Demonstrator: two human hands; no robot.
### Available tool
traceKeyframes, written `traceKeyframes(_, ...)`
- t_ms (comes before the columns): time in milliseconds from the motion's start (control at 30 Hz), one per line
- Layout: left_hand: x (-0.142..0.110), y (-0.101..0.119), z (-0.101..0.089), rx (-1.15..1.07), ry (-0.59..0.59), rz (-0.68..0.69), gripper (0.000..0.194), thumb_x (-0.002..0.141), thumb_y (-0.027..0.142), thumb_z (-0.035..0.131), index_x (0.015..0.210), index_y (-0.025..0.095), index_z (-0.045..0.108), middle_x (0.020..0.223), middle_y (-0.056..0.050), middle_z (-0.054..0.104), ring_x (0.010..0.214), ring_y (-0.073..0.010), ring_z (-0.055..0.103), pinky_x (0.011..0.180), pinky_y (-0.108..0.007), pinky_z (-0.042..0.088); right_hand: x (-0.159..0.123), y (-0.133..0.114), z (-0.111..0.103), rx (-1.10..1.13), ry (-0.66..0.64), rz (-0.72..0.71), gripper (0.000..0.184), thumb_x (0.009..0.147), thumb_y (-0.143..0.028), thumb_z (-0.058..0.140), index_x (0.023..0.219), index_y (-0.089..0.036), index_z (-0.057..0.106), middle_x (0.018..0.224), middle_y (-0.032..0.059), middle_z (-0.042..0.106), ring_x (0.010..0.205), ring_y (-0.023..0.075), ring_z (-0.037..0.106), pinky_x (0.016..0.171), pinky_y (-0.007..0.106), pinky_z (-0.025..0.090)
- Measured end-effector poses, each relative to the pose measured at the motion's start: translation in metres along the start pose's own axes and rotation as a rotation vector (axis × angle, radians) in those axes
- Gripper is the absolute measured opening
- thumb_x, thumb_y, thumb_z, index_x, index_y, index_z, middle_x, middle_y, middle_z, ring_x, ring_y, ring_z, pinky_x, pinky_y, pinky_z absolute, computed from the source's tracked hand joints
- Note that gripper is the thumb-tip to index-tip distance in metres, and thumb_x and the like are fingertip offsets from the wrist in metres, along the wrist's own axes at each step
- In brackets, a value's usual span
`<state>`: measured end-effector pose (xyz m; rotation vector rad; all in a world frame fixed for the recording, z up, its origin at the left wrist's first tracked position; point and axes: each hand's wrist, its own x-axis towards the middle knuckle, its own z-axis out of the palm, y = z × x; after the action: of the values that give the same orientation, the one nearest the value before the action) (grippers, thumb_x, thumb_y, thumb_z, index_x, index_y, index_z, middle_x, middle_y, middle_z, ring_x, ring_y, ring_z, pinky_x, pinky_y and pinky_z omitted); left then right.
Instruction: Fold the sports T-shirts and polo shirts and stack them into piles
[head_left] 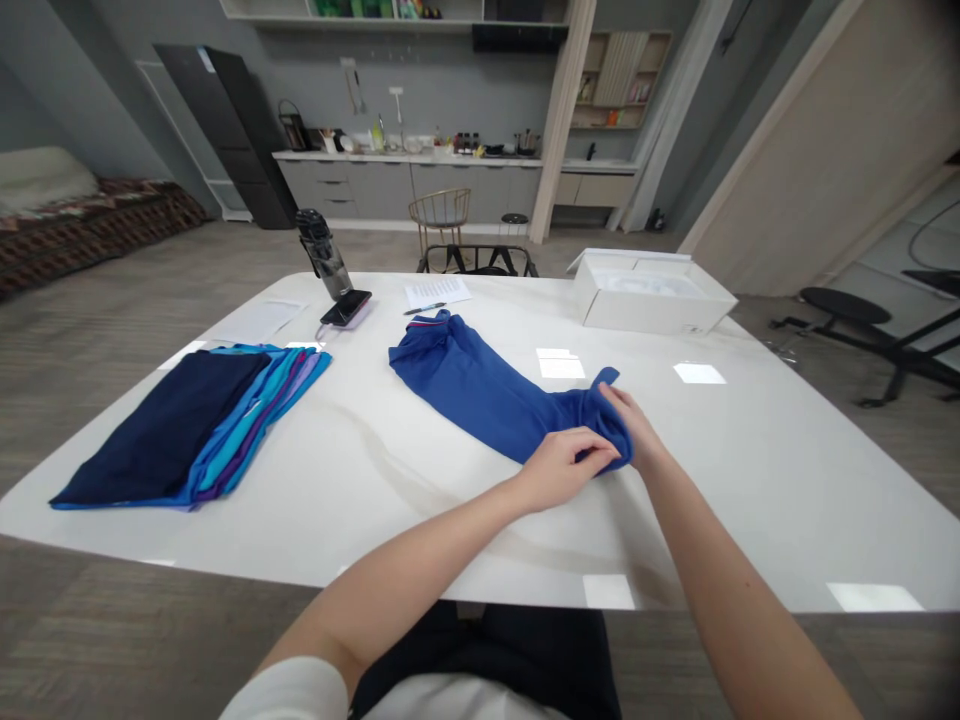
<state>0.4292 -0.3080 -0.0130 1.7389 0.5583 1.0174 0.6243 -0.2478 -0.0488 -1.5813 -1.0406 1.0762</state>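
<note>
A blue shirt with a striped collar at its far left end lies lengthwise on the white table. Its near right end is lifted and bunched between my hands. My left hand pinches the lower edge of that end, thumb against fingers. At the right side of the same end, my right hand grips the cloth, its fingers partly hidden behind the fabric and a little blurred. A small flap of the shirt sticks up above my right hand.
On the left lies a stack of folded clothes, navy on top. Behind it stand a water bottle and a phone. Papers and a pen lie beyond the shirt. A white box sits at the back right.
</note>
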Motion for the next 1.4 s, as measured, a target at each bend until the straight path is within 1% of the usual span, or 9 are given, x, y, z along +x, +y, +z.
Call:
traceKeyframes(100, -0.002, -0.012, -0.025, 0.165, 0.163, -0.123, 0.024, 0.097, 0.037, 0.057, 0.094, 0.021, 0.073, 0.094, -0.003, 0.073, 0.086, -0.0161, 0.064, 0.081, -0.027, 0.047, -0.018, -0.001, 0.001, -0.072, -0.109, 0.063, 0.037, 0.074, -0.046, 0.079, 0.094, -0.018, 0.068, 0.085, 0.0068, 0.072, 0.079, 0.0235, 0.068, 0.07, 0.033, 0.056)
traceKeyframes(233, 0.001, -0.031, -0.074, 0.308, 0.436, -0.388, 0.032, 0.093, 0.051, 0.06, 0.094, 0.02, 0.07, 0.089, -0.003, 0.072, 0.081, -0.0174, 0.064, 0.078, -0.029, 0.047, -0.065, -0.016, 0.039, -0.255, -0.409, -0.32, 0.025, 0.083, -0.04, 0.074, 0.095, -0.019, 0.068, 0.094, 0.003, 0.07, 0.087, 0.0208, 0.064, 0.082, 0.033, 0.051)
traceKeyframes(433, 0.002, -0.053, -0.13, 0.328, 0.345, -0.636, 0.061, 0.075, 0.056, 0.079, 0.119, 0.017, 0.064, 0.094, -0.008, 0.072, 0.074, -0.0181, 0.064, 0.066, -0.028, 0.047, -0.115, -0.039, 0.096, -0.464, -1.004, -0.555, 0.017, 0.087, -0.036, 0.075, 0.099, -0.023, 0.074, 0.103, 0.0025, 0.07, 0.091, 0.0183, 0.064, 0.082, 0.028, 0.048)
traceKeyframes(533, -0.008, -0.067, -0.137, 0.227, 0.186, -0.658, 0.034, 0.076, 0.038, 0.078, 0.1, 0.015, 0.071, 0.079, -0.005, 0.07, 0.064, -0.0155, 0.06, 0.059, -0.026, 0.044, -0.096, -0.032, 0.105, -0.529, -0.798, -0.46, 0.021, 0.094, -0.042, 0.066, 0.098, -0.023, 0.074, 0.089, 0.0012, 0.071, 0.075, 0.0157, 0.063, 0.069, 0.026, 0.046)
traceKeyframes(633, -0.016, -0.08, -0.133, 0.228, 0.285, -0.58, 0.017, 0.081, 0.032, 0.067, 0.079, 0.016, 0.072, 0.073, -0.004, 0.069, 0.067, -0.0157, 0.061, 0.062, -0.026, 0.044, -0.053, -0.018, 0.111, -0.672, -0.241, -0.369, 0.028, 0.096, -0.044, 0.063, 0.106, -0.02, 0.071, 0.084, 0.004, 0.07, 0.077, 0.0187, 0.063, 0.07, 0.027, 0.044)
traceKeyframes(700, -0.018, -0.086, -0.129, 0.227, 0.358, -0.538, 0.018, 0.081, 0.033, 0.066, 0.077, 0.016, 0.072, 0.076, -0.004, 0.07, 0.072, -0.0163, 0.061, 0.066, -0.026, 0.044, -0.025, -0.011, 0.116, -0.729, -0.115, -0.244, 0.036, 0.094, -0.05, 0.065, 0.107, -0.018, 0.07, 0.082, 0.0057, 0.07, 0.077, 0.0207, 0.064, 0.068, 0.028, 0.042)
traceKeyframes(1000, -0.019, -0.063, -0.136, -0.492, 0.468, -0.671, 0.029, 0.063, 0.037, 0.082, 0.077, 0.015, 0.069, 0.08, -0.006, 0.069, 0.076, -0.0167, 0.062, 0.065, -0.026, 0.046, 0.002, -0.004, 0.133, -0.283, -0.246, -0.141, 0.045, 0.083, -0.06, 0.063, 0.074, -0.017, 0.068, 0.06, 0.0011, 0.058, 0.057, 0.015, 0.049, 0.052, 0.026, 0.034)
traceKeyframes(1200, -0.015, -0.062, -0.135, -0.245, 0.461, -0.559, 0.043, 0.065, 0.052, 0.085, 0.078, 0.014, 0.068, 0.072, -0.002, 0.067, 0.064, -0.0123, 0.056, 0.06, -0.024, 0.04, -0.013, -0.014, 0.124, -0.172, -0.484, -0.226, 0.048, 0.08, -0.067, 0.064, 0.074, -0.019, 0.06, 0.054, -0.0022, 0.052, 0.051, 0.013, 0.044, 0.051, 0.025, 0.034)
traceKeyframes(1400, -0.032, -0.055, -0.169, -0.259, 0.736, -0.424, 0.044, 0.068, 0.056, 0.08, 0.077, 0.015, 0.066, 0.067, 0.002, 0.059, 0.06, -0.0099, 0.049, 0.056, -0.022, 0.038, -0.019, -0.028, 0.074, -0.318, -0.354, -0.343, 0.045, 0.087, -0.062, 0.061, 0.081, -0.018, 0.069, 0.058, -0.0008, 0.053, 0.055, 0.0139, 0.046, 0.055, 0.027, 0.035)
